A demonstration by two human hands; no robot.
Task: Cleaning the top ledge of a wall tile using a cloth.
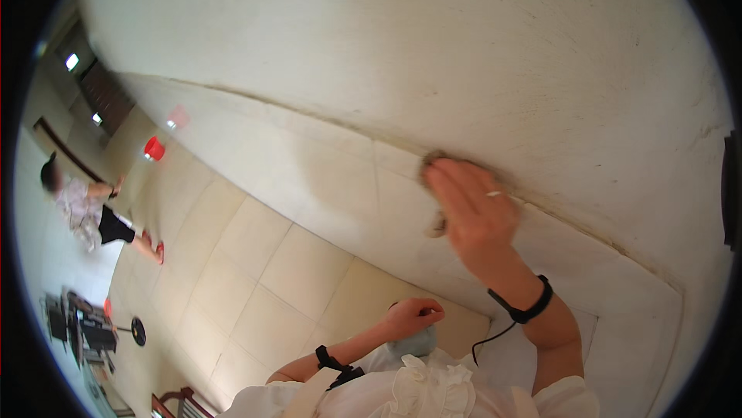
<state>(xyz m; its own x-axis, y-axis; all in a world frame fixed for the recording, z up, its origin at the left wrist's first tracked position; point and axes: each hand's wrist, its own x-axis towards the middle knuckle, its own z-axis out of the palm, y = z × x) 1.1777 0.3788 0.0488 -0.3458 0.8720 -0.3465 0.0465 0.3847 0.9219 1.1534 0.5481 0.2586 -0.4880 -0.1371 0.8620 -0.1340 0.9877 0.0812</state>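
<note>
My right hand (475, 203), with a ring on one finger, presses a dark, dirty-looking cloth (433, 164) against the wall, at the top edge of the white tiled skirting (342, 169). Part of the cloth shows beyond the fingertips and below the palm; the rest is hidden under the hand. Lower down, in front of my body, my left hand (414, 318) is held with curled fingers, and no object can be made out in it. Black bands are on both wrists, and a thin cable hangs from the right one. Dark marks dot the painted wall (522, 70) above the skirting.
Beige floor tiles (284, 261) run beside the wall. A red bucket (154, 148) stands farther along it. Another person (87, 203) is at the far left, near gym-like equipment (87, 325). A wooden chair (182, 403) is at the bottom left.
</note>
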